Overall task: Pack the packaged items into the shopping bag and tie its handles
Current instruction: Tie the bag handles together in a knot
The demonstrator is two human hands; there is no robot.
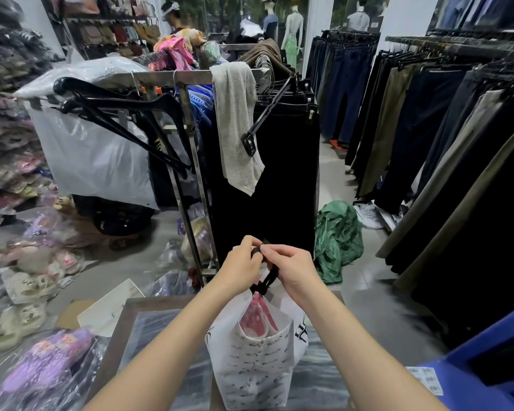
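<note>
Fingers (257, 253) of both hands pinch the bag's black handles (268, 277).

We have a single wide-angle view, worn on the head and facing forward and steeply down. Both forearms enter from the bottom edge and meet close to the lens at lower centre; the clothing rack (190, 78) and shop floor (333, 179) stretch away toward the top.
</note>
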